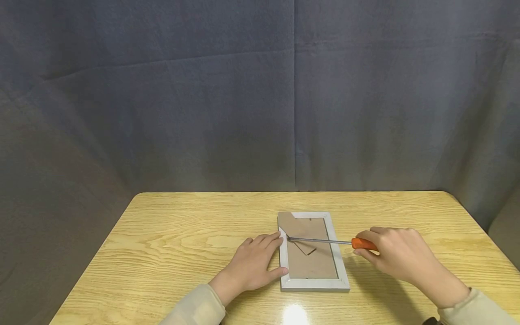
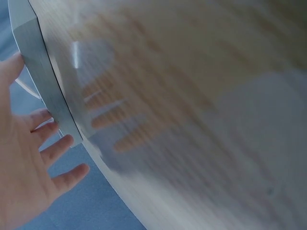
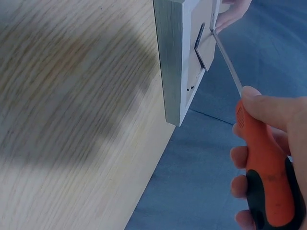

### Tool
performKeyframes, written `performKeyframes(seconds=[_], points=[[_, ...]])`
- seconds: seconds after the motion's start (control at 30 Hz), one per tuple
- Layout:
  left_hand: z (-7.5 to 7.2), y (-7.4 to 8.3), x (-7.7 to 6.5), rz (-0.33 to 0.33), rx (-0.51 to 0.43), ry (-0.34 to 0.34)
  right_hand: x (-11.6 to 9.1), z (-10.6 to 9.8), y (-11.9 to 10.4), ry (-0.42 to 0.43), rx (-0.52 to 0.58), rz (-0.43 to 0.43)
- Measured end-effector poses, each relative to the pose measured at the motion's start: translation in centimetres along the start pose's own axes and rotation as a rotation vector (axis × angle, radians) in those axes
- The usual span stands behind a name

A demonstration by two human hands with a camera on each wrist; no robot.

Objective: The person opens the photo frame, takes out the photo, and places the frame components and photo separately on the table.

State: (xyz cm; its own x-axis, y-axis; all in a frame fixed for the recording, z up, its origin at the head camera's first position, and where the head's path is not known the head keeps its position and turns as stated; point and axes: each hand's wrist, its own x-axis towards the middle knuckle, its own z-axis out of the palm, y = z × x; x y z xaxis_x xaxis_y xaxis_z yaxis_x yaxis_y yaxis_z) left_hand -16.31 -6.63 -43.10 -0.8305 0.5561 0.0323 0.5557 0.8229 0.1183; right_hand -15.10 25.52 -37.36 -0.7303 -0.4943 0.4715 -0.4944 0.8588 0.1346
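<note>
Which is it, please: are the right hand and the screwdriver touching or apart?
Touching: the right wrist view shows the right hand gripping the screwdriver around its orange handle.

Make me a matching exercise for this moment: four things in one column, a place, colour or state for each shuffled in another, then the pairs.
1. Screwdriver
2. Picture frame
3. Backing board
4. Curtain

A. Tan, set within a pale surround
B. Dark, hanging beyond the table
C. Orange-handled, held at a slant
D. Lying back side up on the wood-grain surface

Pairs: 1-C, 2-D, 3-A, 4-B
</note>
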Motion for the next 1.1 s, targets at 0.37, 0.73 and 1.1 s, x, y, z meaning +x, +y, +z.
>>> performKeyframes(seconds=[0.37, 0.73, 1.1], points=[[-0.1, 0.0, 0.0, -0.003, -0.026, -0.020, 2.1, -1.3, -0.5, 0.045, -0.051, -0.125], [0.0, -0.1, 0.0, -0.017, -0.076, -0.037, 5.0, -2.9, -1.4, 0.044, -0.102, -0.242], [-0.1, 0.0, 0.1, -0.019, -0.110, -0.050, 8.9, -4.7, -2.3, -0.061, -0.179, -0.324]])
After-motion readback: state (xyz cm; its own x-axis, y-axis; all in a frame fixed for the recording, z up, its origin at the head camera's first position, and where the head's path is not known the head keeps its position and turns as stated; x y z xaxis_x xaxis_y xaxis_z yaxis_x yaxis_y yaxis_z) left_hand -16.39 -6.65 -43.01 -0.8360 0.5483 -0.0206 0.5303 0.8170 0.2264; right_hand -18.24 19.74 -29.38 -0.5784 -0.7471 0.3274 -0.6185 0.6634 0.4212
